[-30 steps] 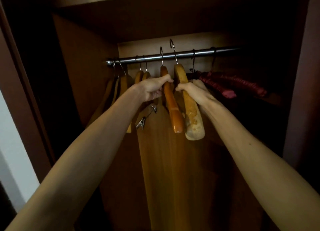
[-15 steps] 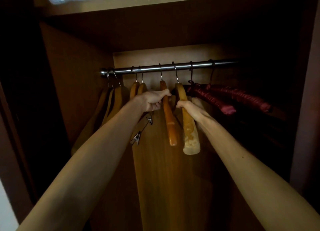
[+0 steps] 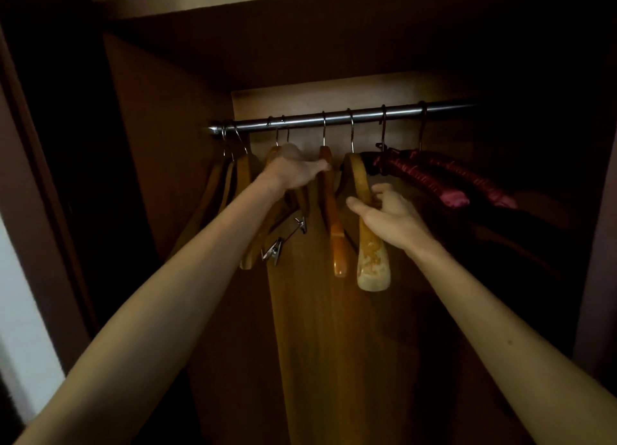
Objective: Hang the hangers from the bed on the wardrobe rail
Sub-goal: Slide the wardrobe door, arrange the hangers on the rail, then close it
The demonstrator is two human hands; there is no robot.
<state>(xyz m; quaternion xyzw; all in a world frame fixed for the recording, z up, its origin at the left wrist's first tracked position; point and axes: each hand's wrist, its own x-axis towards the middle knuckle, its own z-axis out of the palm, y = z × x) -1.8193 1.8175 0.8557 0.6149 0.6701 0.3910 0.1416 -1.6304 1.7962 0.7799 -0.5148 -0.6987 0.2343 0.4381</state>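
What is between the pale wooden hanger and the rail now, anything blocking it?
Nothing visible. The pale wooden hanger already has its hook over the rail, in a gap between the orange hanger and the padded red hangers.

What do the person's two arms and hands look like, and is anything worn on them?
Both forearms are bare up to the frame edge: no sleeves, watch or bracelets show. The left hand and right hand wear no gloves or visible rings. The light is dim, and the left hand is slightly blurred.
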